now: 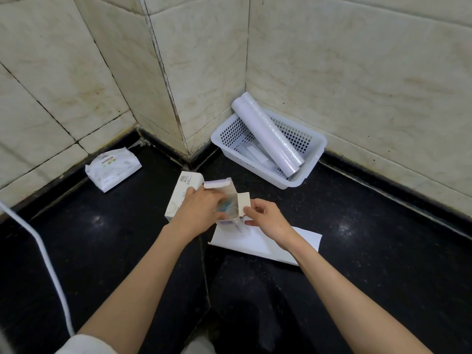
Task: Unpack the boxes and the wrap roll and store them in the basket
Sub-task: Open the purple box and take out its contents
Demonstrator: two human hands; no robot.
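Note:
A small white and purple box (233, 226) stands upright on the black counter with its top flaps open. My left hand (198, 206) reaches into its mouth, fingers on the bluish contents (227, 204). My right hand (265, 218) pinches the right flap and steadies the box's side. A second white box (180, 194) lies just behind my left hand. The white perforated basket (315, 154) sits in the wall corner. The wrap roll (268, 134) leans across it, one end sticking up over the rim, with flat white items under it.
A flat white sheet (263, 245) lies under my right wrist. A white soft pack (112, 168) rests by the left wall. A white cord (44, 256) runs along the left edge. Tiled walls close the counter at the back and on both sides.

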